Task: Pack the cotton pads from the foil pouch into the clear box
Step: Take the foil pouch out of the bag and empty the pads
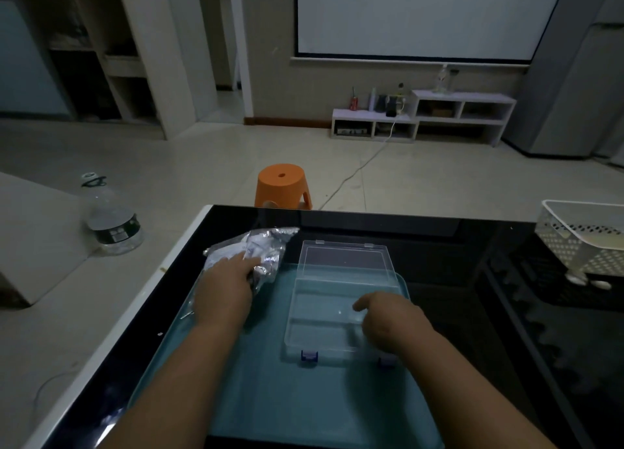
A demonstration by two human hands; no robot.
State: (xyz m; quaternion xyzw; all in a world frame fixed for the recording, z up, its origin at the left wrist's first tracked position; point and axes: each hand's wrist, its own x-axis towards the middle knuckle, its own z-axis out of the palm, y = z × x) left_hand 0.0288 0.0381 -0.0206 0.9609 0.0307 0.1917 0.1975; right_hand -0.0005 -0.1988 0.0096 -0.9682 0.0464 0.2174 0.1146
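The clear box sits open on a teal mat, its lid laid back flat behind it and two blue clasps at its near edge. Left of the lid lies the crinkled silver foil pouch. My left hand rests on the pouch's near end with the index finger stretched onto the foil. My right hand hovers over the box's right side, fingers loosely curled, holding nothing. No cotton pads show; the pouch hides its contents.
The mat lies on a glossy black table with a white left edge. A white perforated basket stands at the right. An orange stool and a large water bottle are on the floor beyond.
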